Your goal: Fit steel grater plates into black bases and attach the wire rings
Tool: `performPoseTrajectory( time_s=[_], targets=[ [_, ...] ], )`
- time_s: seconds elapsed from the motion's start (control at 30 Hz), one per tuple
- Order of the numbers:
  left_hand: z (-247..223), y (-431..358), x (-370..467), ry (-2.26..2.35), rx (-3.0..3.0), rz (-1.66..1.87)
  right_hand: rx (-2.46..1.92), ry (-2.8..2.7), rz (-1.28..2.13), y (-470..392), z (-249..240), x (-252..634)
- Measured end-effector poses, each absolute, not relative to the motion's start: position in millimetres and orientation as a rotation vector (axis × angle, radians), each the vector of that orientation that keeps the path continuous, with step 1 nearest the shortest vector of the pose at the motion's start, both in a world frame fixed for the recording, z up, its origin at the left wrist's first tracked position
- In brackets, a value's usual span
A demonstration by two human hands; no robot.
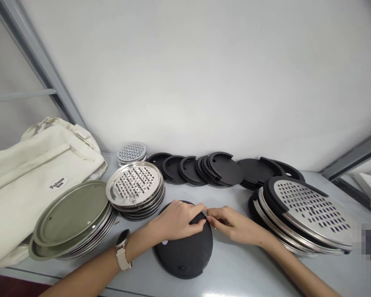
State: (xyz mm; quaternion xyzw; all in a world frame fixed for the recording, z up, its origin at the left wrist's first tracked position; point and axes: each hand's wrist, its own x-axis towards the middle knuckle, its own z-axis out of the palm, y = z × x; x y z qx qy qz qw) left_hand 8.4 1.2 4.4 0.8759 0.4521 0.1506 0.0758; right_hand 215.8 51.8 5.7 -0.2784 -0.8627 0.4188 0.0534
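A black round disc with a raised rim lies flat on the table in front of me. My left hand, with a watch on its wrist, rests over the disc's far part. Its fingers are closed at the rim on the right, thumb and index finger bent round the edge. My right hand meets it there in a pinch. A small grey sliver shows between the two hands, too little of it to name. A white spot shows on the disc beside my left palm.
Grater plates stand in a stack at left, beside a pile of green round trays and a cream bag. Several black discs line the wall. At right, another stack mixes grater plates and black discs.
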Motion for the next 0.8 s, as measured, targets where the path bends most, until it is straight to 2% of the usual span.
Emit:
performPoseTrajectory(
  time_s=[0.47, 0.8],
  targets=[
    [6.2, 0.6, 9.2, 1.377, 2.581, 0.472, -0.918, -2.603, 1.250, 51.9, 3.6, 217.8],
    [5.9, 0.7, 8.6, 1.391, 2.629, 0.421, -0.865, -2.583, 1.357, 53.9, 2.9, 217.4]
  ],
)
